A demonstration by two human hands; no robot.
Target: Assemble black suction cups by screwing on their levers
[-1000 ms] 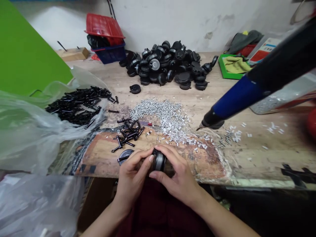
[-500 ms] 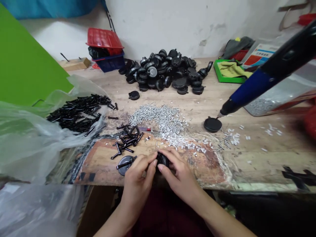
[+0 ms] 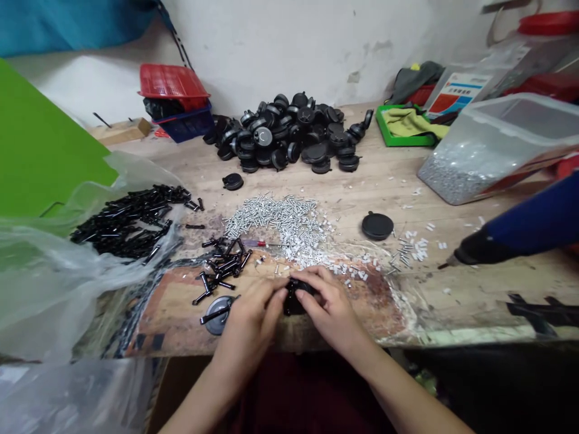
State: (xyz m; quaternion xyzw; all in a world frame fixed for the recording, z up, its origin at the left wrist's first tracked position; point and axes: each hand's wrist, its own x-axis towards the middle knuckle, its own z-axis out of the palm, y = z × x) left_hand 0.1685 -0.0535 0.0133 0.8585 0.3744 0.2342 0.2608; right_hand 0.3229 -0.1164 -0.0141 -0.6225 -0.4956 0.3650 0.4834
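Observation:
Between my two hands, near the front edge of the bench, is a round black disc-shaped part point(image 3: 295, 303). My left hand point(image 3: 257, 307) pinches its left side with thumb and fingertips. Over its top and right side curls my right hand point(image 3: 326, 301), thumb pressed on it. Fingers hide much of the part. Left of my left hand lies a grey-faced disc point(image 3: 217, 322) with a black bar across it. Loose black bars point(image 3: 226, 262) lie just beyond. Silver screws point(image 3: 271, 214) and small white plastic pieces point(image 3: 307, 250) are spread ahead of my hands.
A blue electric screwdriver point(image 3: 511, 232) hangs at the right, above the bench. One black disc point(image 3: 377, 226) lies right of the screws. A heap of black discs point(image 3: 289, 129) stands against the wall. At left is a plastic bag point(image 3: 40, 265) with black bars; at right, a clear bin point(image 3: 493, 144).
The screwdriver has swung down and right, away from the lone black disc. The part in my hands has been turned, and my right thumb sits further over it. The view has shifted slightly.

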